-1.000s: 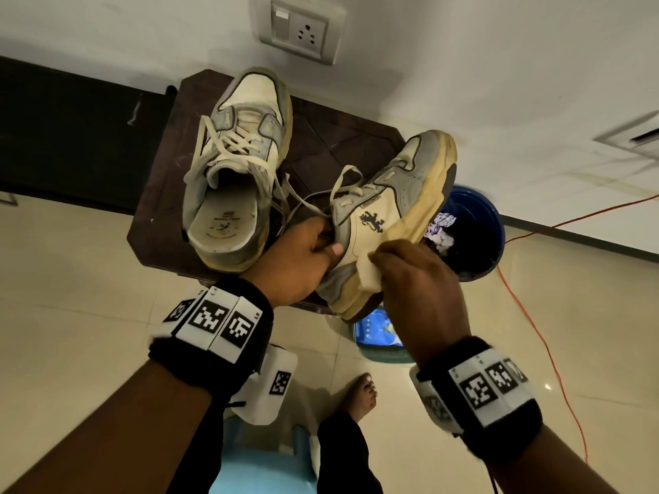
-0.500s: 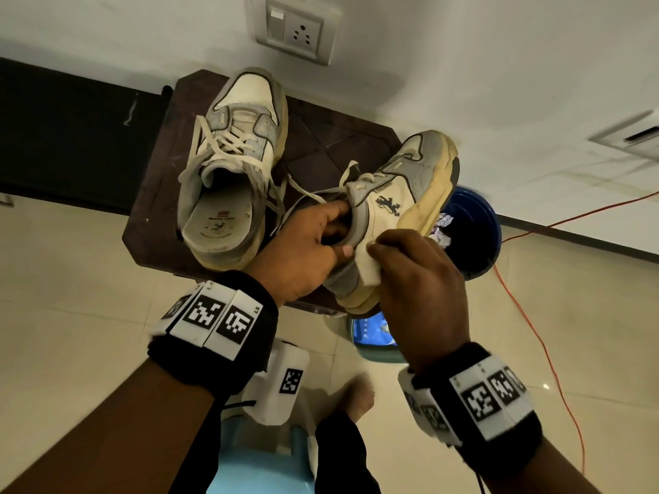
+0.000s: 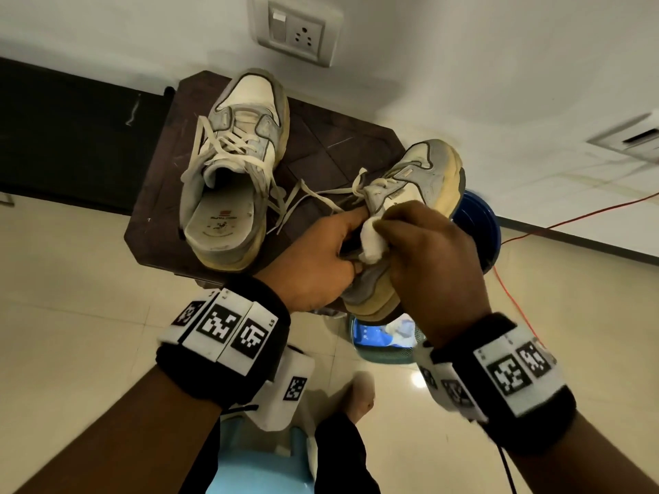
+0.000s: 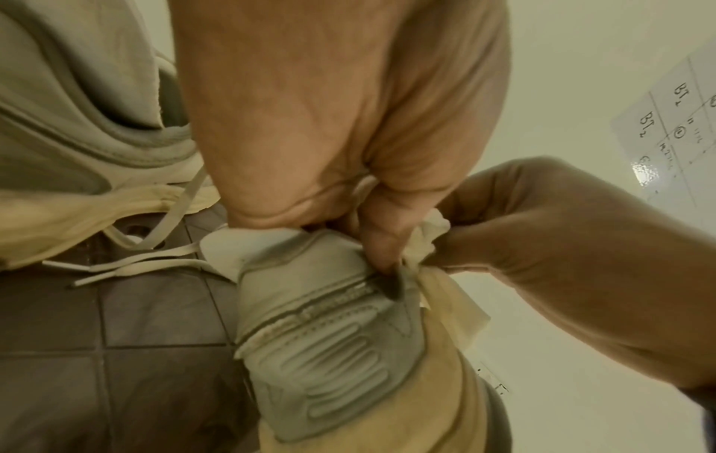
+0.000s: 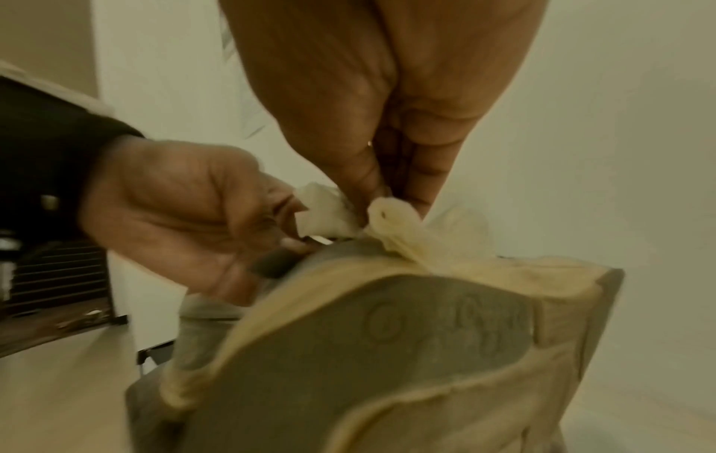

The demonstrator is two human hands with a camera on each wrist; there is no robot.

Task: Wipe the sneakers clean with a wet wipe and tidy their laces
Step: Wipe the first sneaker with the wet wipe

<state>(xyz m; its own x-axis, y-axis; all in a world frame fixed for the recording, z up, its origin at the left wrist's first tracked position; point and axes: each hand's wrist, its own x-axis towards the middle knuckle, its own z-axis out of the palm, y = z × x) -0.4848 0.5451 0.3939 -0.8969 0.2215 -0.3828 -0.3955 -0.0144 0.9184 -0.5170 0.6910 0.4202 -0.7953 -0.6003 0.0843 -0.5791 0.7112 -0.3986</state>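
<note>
Sneaker (image 3: 420, 180) tilted on its side, toe pointing toward the wall.

Head view looks down from above; both wrist views sit close — all share the held sneaker (image 3: 420, 180).

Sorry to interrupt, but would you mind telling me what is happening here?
A person is cleaning a sneaker. The left hand grips it at the collar, tilted on its side, while the right hand pinches a wipe against its upper. The other sneaker sits upright on the dark stool, its laces loose.
</note>
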